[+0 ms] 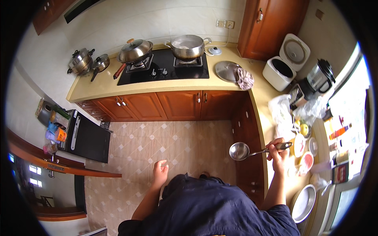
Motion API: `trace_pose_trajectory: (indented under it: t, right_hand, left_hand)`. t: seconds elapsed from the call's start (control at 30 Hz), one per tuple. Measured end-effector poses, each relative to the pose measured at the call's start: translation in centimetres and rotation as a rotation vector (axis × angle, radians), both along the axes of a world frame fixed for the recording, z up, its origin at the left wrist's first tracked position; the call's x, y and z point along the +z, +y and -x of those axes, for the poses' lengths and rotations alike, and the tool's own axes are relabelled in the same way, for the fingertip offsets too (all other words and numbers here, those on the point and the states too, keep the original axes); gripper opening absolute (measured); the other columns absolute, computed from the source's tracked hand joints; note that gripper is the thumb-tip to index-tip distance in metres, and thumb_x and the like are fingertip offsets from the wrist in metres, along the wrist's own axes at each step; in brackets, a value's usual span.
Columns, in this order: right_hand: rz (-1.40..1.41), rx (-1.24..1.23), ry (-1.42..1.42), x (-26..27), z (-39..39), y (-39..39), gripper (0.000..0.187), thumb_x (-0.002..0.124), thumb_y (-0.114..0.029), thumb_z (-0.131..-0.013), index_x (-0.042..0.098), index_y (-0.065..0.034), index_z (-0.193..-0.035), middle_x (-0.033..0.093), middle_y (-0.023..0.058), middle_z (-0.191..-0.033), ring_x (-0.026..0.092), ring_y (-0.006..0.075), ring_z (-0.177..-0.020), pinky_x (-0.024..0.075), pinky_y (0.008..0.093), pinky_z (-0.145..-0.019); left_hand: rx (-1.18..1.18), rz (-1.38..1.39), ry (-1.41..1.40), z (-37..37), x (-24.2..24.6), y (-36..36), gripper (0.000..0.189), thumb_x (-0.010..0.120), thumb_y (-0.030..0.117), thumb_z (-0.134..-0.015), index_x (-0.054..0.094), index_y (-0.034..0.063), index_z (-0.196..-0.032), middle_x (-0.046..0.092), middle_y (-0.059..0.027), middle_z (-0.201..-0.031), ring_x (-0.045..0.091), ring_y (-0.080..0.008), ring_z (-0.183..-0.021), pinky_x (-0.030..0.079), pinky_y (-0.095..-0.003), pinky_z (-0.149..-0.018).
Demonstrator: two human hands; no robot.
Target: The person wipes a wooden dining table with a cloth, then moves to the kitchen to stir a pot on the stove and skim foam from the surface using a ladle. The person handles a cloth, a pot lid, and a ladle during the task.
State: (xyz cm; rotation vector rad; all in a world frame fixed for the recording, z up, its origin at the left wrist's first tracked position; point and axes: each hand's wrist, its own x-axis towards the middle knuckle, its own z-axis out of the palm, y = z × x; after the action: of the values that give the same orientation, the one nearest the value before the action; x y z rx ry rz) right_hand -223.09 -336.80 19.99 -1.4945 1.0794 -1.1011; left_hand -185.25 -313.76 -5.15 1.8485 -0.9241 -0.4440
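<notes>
My right hand point(278, 155) is closed around the handle of a metal ladle point(239, 151), whose bowl reaches left past the counter's edge, over the red-brown cabinets. My left hand point(161, 171) hangs above the tiled floor with fingers loosely curled and holds nothing. A two-handled steel pot point(188, 48) without its lid stands on the right burner of the black gas hob point(189, 73); pale contents show inside. On the left burner is a lidded wok point(135, 50). A round metal lid point(226, 71) lies right of the hob, a crumpled cloth point(244, 79) against its edge.
An open white rice cooker point(278, 73) and a blender point(319, 77) occupy the far right corner. Plastic bags point(279, 109), bowls of food and a round metal pan point(303, 203) line the right counter. At left are a black cabinet point(90, 138) and a wooden door point(97, 172).
</notes>
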Motion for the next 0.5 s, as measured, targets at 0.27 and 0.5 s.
trace_pose_trajectory:
  t: [0.27, 0.5]
  right_hand:
    - [0.159, -0.076, 0.084, 3.2, -8.7, -13.1, 0.009, 0.059, 0.001, -0.083, 0.055, -0.0023, -0.090, 0.065, 0.0118, -0.087, 0.053, 0.0086, -0.055, 0.0448, 0.0190, -0.045]
    - [0.341, -0.246, -0.054, 4.5, -15.8, -22.8, 0.008, 0.054, 0.000, -0.087, 0.051, -0.0017, -0.095, 0.063, 0.0172, -0.097, 0.049, 0.0083, -0.047, 0.0409, 0.0182, -0.044]
  left_hand:
    - [0.057, -0.113, 0.084, -7.8, -3.7, -9.2, 0.026, 0.062, 0.007, -0.085, 0.059, 0.0014, -0.110, 0.060, -0.0124, -0.106, 0.061, -0.0184, -0.087, 0.051, -0.0286, -0.073]
    - [0.006, 0.002, -0.033, -20.9, -1.2, -26.6, 0.017, 0.059, 0.008, -0.088, 0.063, 0.0035, -0.104, 0.064, -0.0124, -0.091, 0.063, -0.0224, -0.081, 0.050, -0.0323, -0.071]
